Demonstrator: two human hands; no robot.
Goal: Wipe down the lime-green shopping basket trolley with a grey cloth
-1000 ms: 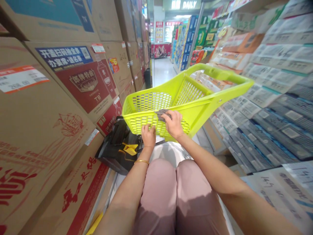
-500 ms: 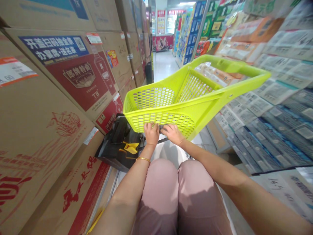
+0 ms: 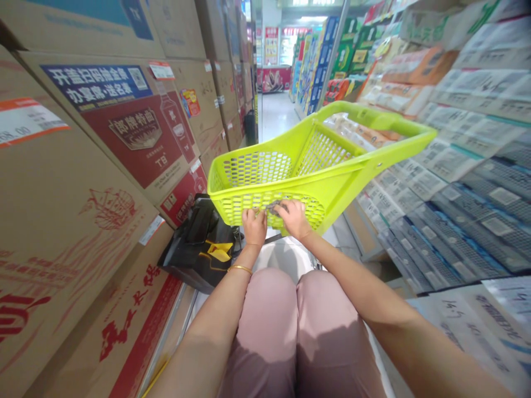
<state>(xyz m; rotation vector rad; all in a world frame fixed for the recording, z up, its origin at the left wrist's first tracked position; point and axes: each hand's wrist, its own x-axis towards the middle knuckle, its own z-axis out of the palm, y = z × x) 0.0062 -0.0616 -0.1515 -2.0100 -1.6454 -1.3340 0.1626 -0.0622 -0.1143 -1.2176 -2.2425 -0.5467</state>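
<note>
A lime-green shopping basket (image 3: pixel 352 182) with perforated sides and a long handle stands tilted in front of my knees. My left hand (image 3: pixel 254 228) has its fingers curled against the lower part of its near side. Just to the right, my right hand (image 3: pixel 295 219) pinches a crumpled dark grey rag (image 3: pixel 274 207) against the perforated wall. The rag is small and partly covered by my fingers. Below the basket, a round white tub (image 3: pixel 286 257) shows between my hands and knees.
Left of my left hand sits a black bag (image 3: pixel 194 237) with a yellow piece on it. Stacked cardboard boxes (image 3: pixel 124 138) line the left side. Packaged goods (image 3: pixel 452 221) are piled on the right. A pale aisle floor (image 3: pixel 280 113) runs away beyond the basket.
My right hand has moved slightly up and right along the basket wall, with more of the grey rag showing. The basket's handle end has swung slightly left and down in view. My left hand stays nearly in place.
</note>
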